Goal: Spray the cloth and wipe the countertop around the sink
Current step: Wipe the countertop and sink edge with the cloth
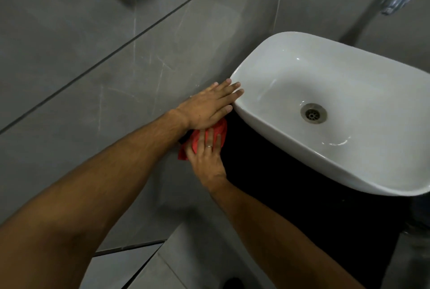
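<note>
Both hands press flat on a red cloth [218,131] that lies on the black countertop [267,172], just beside the left end of the white sink [274,125]. The left hand [207,107] has straight, spread fingers that reach the sink's rim. The right hand [207,156] also lies open on the cloth, grasping nothing, with a ring [209,146] on one finger. No words or labels can be read.
</note>
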